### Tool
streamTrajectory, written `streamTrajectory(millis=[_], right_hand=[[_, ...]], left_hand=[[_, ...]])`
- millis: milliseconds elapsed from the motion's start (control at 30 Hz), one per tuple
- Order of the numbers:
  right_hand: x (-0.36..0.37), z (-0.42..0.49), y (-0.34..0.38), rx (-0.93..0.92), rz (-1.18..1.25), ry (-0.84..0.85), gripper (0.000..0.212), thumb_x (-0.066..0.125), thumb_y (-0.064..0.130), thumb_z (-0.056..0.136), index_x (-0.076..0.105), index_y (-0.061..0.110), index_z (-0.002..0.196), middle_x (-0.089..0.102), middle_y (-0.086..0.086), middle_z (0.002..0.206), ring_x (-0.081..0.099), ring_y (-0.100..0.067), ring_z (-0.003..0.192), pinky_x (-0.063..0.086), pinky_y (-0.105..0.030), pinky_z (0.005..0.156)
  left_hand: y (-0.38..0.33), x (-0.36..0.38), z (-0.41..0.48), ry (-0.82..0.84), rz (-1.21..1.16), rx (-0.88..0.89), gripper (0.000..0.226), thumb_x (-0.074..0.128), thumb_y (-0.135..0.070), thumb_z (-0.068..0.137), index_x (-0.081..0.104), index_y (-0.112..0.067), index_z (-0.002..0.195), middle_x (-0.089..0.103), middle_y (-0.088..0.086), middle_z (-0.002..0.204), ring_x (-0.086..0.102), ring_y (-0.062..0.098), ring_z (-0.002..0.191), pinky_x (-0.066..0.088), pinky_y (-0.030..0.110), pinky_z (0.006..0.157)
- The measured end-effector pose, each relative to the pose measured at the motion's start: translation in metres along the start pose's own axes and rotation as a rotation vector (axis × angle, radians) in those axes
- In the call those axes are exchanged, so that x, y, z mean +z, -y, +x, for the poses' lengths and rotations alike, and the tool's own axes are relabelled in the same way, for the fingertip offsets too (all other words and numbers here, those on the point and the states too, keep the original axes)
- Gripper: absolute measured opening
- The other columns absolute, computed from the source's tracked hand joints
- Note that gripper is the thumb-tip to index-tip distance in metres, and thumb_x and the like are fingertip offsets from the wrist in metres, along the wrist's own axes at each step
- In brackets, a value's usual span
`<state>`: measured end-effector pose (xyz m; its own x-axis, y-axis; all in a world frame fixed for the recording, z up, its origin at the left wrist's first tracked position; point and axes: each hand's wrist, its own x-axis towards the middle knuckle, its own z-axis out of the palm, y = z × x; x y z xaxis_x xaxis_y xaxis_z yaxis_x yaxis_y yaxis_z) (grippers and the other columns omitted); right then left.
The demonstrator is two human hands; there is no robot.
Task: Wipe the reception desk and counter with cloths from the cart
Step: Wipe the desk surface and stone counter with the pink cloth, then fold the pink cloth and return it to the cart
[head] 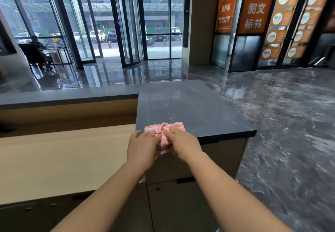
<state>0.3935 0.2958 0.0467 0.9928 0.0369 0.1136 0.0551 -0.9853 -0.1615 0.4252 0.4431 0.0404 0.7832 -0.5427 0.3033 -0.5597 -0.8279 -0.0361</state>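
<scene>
The person stands behind the reception station with both hands on a pink-and-white striped cloth [164,129]. It lies bunched at the near edge of the dark stone counter [192,105], part of it spread on the top and part hanging down over the edge between the two wrists. The left hand [143,145] grasps the cloth's left side with bent fingers, its thumb resting on the counter's corner. The right hand [183,142] pinches the gathered middle and right side. The fingertips are buried in the fabric, so exactly how each hold closes cannot be made out. The step in hand looks like gathering or refolding the cloth into a pad at the start of wiping this raised top, whose stone ahead lies bare and glossy. The next move probably calls for flattening the cloth under one palm and pressing it down. It would then be swept away from the body in overlapping passes to the far edge and the right corner, with the hanging part pulled up first so it does not drag. The light wooden desk [63,157] lower on the left would remain to be wiped.
</scene>
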Motion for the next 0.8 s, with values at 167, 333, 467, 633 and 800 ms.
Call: streamTrajectory(millis=[167, 333, 467, 633, 800], right_hand=[[-0.014, -0.015, -0.041, 0.089, -0.017, 0.012, 0.053, 0.054, 0.022, 0.095, 0.036, 0.027, 0.146, 0.032, 0.005, 0.154, 0.041, -0.025, 0.134, 0.046, -0.036, 0.095], [-0.021, -0.026, -0.081, 0.138, 0.039, -0.032, 0.045, 0.046, 0.024, 0.1, 0.04, 0.029, 0.144, 0.034, 0.008, 0.154, 0.041, -0.021, 0.134, 0.043, -0.034, 0.098], [-0.017, -0.029, -0.125, 0.258, 0.182, -0.097, 0.037, 0.034, 0.038, 0.103, 0.048, 0.039, 0.137, 0.049, 0.01, 0.145, 0.051, -0.021, 0.126, 0.042, -0.033, 0.097], [-0.021, -0.042, -0.18, 0.366, 0.215, -0.137, 0.036, 0.036, 0.039, 0.102, 0.052, 0.038, 0.135, 0.05, 0.011, 0.143, 0.049, -0.018, 0.127, 0.042, -0.032, 0.098], [-0.034, -0.062, -0.226, 0.467, 0.192, -0.154, 0.04, 0.036, 0.034, 0.103, 0.047, 0.039, 0.141, 0.045, 0.011, 0.148, 0.045, -0.019, 0.132, 0.039, -0.029, 0.098]], left_hand=[[-0.044, 0.005, 0.026, -0.009, 0.02, 0.041, 0.03, 0.055, -0.052, 0.089, 0.064, -0.031, 0.109, 0.067, -0.008, 0.105, 0.056, 0.013, 0.107, 0.015, 0.029, 0.114], [-0.08, 0.012, 0.045, -0.01, 0.045, 0.103, 0.032, 0.051, -0.045, 0.092, 0.06, -0.03, 0.118, 0.065, -0.007, 0.109, 0.057, 0.011, 0.107, 0.01, 0.03, 0.115], [-0.115, 0.01, 0.064, -0.017, 0.014, 0.172, 0.033, 0.048, -0.043, 0.093, 0.06, -0.028, 0.12, 0.065, -0.005, 0.112, 0.055, 0.012, 0.109, 0.012, 0.026, 0.115], [-0.163, 0.023, 0.097, -0.023, -0.037, 0.267, 0.039, 0.046, -0.046, 0.094, 0.057, -0.027, 0.127, 0.064, -0.003, 0.121, 0.051, 0.017, 0.12, 0.014, 0.025, 0.113], [-0.212, 0.033, 0.129, -0.021, -0.049, 0.387, 0.038, 0.041, -0.044, 0.097, 0.059, -0.024, 0.123, 0.065, 0.003, 0.114, 0.058, 0.021, 0.107, 0.024, 0.029, 0.108]])
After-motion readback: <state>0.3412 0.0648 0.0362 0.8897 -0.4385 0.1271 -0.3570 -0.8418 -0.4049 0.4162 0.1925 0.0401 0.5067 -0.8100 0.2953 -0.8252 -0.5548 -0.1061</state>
